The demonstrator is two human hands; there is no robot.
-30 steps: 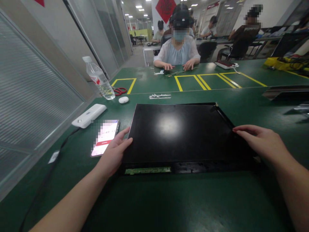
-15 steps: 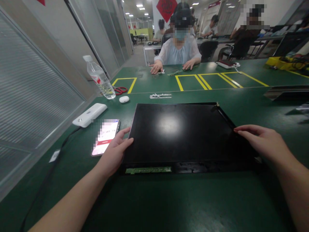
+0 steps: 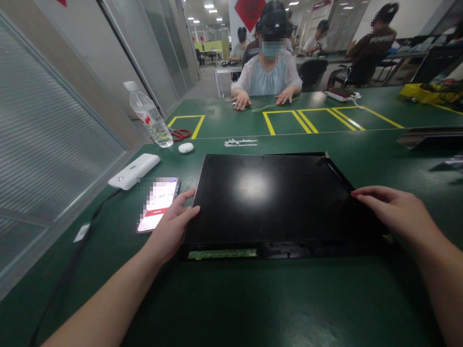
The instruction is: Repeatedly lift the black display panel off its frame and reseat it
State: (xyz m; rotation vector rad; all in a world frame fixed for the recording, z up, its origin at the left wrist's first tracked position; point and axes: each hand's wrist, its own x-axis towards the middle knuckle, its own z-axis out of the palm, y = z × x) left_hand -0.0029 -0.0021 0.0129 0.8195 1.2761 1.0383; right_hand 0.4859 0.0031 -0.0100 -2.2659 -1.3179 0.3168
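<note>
A black display panel (image 3: 267, 207) lies on the green table in front of me. It sits within a black frame (image 3: 338, 174), whose rim shows along the far and right sides. A narrow green circuit board (image 3: 222, 254) runs along the near edge. My left hand (image 3: 172, 226) grips the panel's left edge, its thumb on top and its fingers partly hidden by the edge. At the right side, my right hand (image 3: 396, 212) pinches the frame's edge between thumb and fingertips.
Left of the panel lie a phone (image 3: 157, 207), a white power bank (image 3: 134, 172) with a cable, and a white earbud case (image 3: 186, 148). A tilted water bottle (image 3: 150, 115) and red scissors (image 3: 181, 135) stand behind. White strips (image 3: 240, 143) lie beyond the panel. Opposite sits a co-worker (image 3: 269, 72).
My hands and the panel stay in place. The co-worker's hand on the left of the picture has shifted slightly to the right.
</note>
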